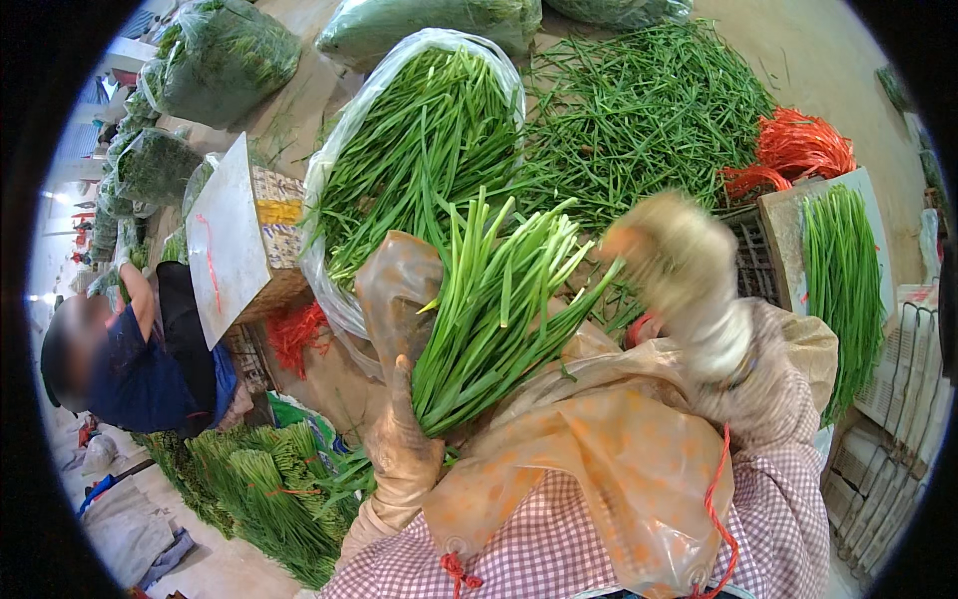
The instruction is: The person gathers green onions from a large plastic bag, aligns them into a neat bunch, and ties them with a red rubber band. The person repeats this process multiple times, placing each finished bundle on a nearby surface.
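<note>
My left hand point(404, 434), in a soiled glove, is shut on a bundle of garlic chives point(498, 307) above my lap. Its pale cut ends fan up and to the right. My right hand point(651, 239), gloved and blurred by motion, is just right of those ends; its fingers cannot be made out. In front stands an open plastic bag of loose green chives point(426, 150). A heap of scattered chive leaves point(644, 120) lies to its right. A translucent plastic apron point(599, 457) covers my lap.
At right, a board point(782, 247) bears a row of chives point(846, 292), with red plastic ties point(804, 150) beside it. A white board point(224, 247) tops a crate at left, near a seated person point(150, 359). Tied chive bundles point(262, 487) lie lower left. Filled bags point(224, 67) stand behind.
</note>
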Available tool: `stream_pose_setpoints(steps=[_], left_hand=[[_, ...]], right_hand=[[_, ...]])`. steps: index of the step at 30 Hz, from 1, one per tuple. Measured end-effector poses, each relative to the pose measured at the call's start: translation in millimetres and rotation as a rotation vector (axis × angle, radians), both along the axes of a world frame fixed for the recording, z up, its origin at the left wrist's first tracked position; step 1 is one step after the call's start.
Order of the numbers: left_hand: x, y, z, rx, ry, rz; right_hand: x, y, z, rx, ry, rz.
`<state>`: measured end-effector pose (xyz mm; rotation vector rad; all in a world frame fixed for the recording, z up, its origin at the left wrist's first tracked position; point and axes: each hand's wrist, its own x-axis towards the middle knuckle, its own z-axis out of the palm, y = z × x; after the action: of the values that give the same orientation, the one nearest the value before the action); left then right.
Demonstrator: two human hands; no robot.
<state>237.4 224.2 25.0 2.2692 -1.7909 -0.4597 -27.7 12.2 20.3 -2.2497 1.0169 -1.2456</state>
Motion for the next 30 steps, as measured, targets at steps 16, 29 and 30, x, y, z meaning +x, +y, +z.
stream_pose_setpoints(steps=[16, 29, 30], left_hand=[[6, 16, -18, -0.07, 0.115, -0.156], [5, 17, -21, -0.131, 0.173, -0.143], [0, 13, -21, -0.113, 0.191, -0.119]], right_hand=[[-72, -24, -51, 0.369, 0.203, -0.362], [-72, -41, -62, 0.166, 0.392, -0.454], [-66, -31, -53, 0.125, 0.171, -0.333]])
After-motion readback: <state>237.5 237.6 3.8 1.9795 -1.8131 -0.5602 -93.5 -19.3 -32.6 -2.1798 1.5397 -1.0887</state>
